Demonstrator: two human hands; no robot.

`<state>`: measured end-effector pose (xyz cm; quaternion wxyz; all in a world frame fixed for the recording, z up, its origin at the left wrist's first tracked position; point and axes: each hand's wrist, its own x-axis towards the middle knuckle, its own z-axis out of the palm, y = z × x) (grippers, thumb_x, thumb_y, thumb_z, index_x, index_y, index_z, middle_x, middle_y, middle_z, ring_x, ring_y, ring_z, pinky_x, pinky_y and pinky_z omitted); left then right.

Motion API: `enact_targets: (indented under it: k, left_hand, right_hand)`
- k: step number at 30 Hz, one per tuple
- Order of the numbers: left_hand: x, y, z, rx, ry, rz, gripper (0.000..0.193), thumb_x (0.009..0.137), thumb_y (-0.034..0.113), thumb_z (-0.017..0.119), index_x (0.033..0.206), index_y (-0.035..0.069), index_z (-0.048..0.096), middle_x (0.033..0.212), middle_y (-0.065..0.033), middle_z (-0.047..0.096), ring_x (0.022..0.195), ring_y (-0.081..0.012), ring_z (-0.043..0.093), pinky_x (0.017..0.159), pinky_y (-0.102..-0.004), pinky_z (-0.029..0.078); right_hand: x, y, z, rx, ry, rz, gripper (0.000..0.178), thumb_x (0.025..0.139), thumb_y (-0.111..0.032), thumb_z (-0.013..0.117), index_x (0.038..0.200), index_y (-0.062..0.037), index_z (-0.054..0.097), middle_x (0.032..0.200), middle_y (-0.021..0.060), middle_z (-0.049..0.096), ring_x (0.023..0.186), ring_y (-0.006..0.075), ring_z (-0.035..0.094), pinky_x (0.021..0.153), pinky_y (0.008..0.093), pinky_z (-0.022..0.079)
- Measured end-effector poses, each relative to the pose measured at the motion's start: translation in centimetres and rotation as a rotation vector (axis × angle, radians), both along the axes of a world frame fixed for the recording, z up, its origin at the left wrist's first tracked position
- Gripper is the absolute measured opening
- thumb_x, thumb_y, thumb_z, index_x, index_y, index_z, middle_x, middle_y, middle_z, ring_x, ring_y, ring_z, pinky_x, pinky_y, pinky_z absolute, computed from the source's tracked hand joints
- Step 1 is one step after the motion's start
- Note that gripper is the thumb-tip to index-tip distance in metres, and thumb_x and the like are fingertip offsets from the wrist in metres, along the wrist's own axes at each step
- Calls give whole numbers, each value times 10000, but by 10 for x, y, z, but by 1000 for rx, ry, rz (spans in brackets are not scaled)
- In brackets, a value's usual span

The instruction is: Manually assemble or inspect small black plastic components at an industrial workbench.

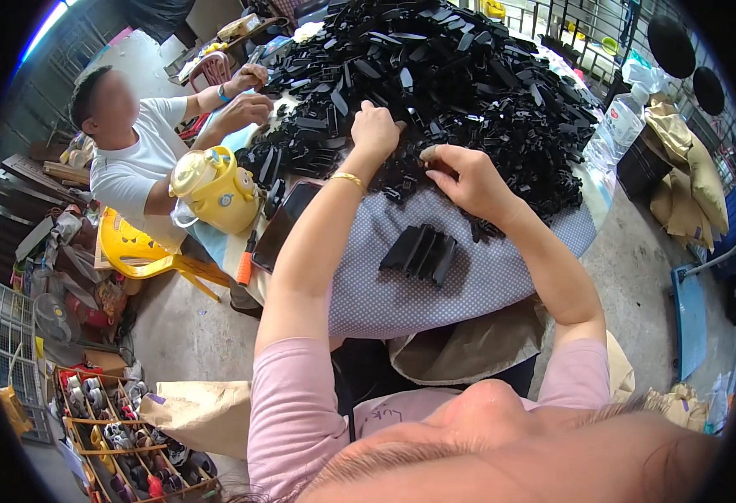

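A large heap of small black plastic parts (435, 75) covers the far side of the table. My left hand (375, 132) is at the heap's near edge with its fingers curled; what they hold, if anything, is hidden. To its right, my right hand (471, 178) pinches thumb and fingertips together over the near parts. Whatever is between those fingertips is too small to make out. A neat stack of long black plastic pieces (419, 255) lies on the patterned cloth (360, 289) just in front of me, apart from both hands.
Left of my arm stand a yellow lidded jug (217, 191), a dark phone-like slab (286, 225) and an orange-handled tool (245, 267). A co-worker (137, 142) handles parts at the table's left. A clear plastic bottle (624, 117) stands at the right edge, near brown sacks (691, 168).
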<state>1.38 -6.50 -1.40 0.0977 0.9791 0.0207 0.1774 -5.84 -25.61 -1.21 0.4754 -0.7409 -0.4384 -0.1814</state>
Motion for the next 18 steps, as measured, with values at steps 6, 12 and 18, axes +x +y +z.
enact_targets:
  k: [6, 12, 18]
  left_hand:
    - [-21, 4, 8, -198, -108, -31, 300, 747, 239, 638, 903, -17, 639, 919, -211, 602, 875, -340, 603, 782, -393, 492]
    - [-84, -3, 19, -784, 122, -530, 267, 816, 149, 651, 1016, -13, 582, 919, -88, 645, 776, -151, 616, 699, -250, 485]
    - [-102, -4, 17, -1606, 283, -689, 337, 884, 210, 602, 1139, -3, 544, 1029, -72, 614, 930, -163, 605, 830, -294, 508]
  right_hand:
    - [10, -12, 11, 63, 197, -74, 188, 755, -62, 722, 880, 13, 604, 801, 46, 621, 703, 70, 577, 638, 214, 483]
    - [10, -7, 6, 333, 368, 34, 143, 827, -38, 646, 956, 12, 611, 859, 30, 636, 770, 72, 602, 683, 197, 495]
    - [-3, -5, 11, 258, 218, -13, 167, 800, -60, 659, 945, 20, 641, 830, 48, 664, 733, 88, 624, 684, 216, 509]
